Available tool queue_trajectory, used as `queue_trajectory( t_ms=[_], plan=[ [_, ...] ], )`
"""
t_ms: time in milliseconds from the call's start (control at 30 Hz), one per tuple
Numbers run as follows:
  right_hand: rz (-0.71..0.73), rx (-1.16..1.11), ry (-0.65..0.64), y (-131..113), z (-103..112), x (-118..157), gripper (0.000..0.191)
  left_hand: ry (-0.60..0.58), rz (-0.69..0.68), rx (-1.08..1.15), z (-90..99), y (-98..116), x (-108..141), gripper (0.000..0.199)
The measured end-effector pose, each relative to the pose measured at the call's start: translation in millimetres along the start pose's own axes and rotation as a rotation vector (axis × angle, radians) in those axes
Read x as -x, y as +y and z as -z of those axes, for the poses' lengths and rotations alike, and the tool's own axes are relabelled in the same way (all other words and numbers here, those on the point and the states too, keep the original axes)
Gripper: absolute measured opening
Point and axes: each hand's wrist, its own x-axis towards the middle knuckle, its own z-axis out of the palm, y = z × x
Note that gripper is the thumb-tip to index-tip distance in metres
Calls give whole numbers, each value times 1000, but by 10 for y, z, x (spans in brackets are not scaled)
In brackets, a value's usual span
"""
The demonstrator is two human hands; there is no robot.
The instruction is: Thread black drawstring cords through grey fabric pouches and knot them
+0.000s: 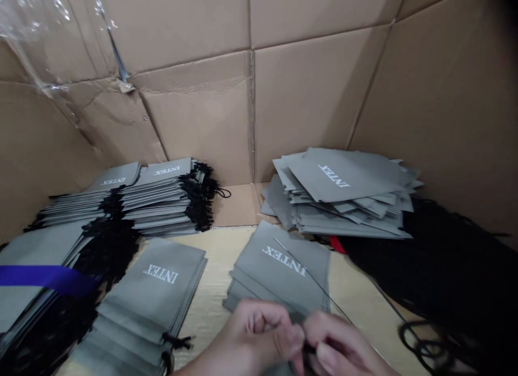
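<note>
Both hands meet at the lower middle, over grey drawstring pouches. My left hand (263, 335) is closed in a pinch, with thumb and fingertips pressed together. Beside it, almost touching, my right hand (342, 346) is curled in a pinch too. A dark bit of what looks like black cord (309, 350) shows between their fingertips, partly hidden and blurred. Just beyond lies a small fanned pile of grey pouches (283, 257) printed INTEX. A long thin metal needle or wire (313, 279) slants across it toward my right hand.
At left stand stacks of corded pouches (157, 198), a bundle with a blue band (44, 276) and a fanned row (162, 289). A loose pouch pile (343, 187) sits back right. Black cords (437, 268) heap at right. Cardboard walls (194, 111) enclose the surface.
</note>
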Motion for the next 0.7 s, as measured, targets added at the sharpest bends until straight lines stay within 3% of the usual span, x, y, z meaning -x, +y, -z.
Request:
queue_trajectory(
  t_ms=[100,233,333,533,700],
  plan=[
    [34,32,-22,68,31,-87,38,92,-29,-91,70,74,-45,49],
    [-125,-101,154,107,90,-148,35,290,-96,-267,257,60,-150,45],
    [-164,-136,210,109,92,-154,33,377,-178,-404,345,29,-201,37],
    [-176,-95,195,168,-10,-127,33,312,-164,-443,315,-24,-218,26],
    [-167,-99,239,228,-83,-109,52,152,-102,-360,288,-78,-215,32]
  ],
)
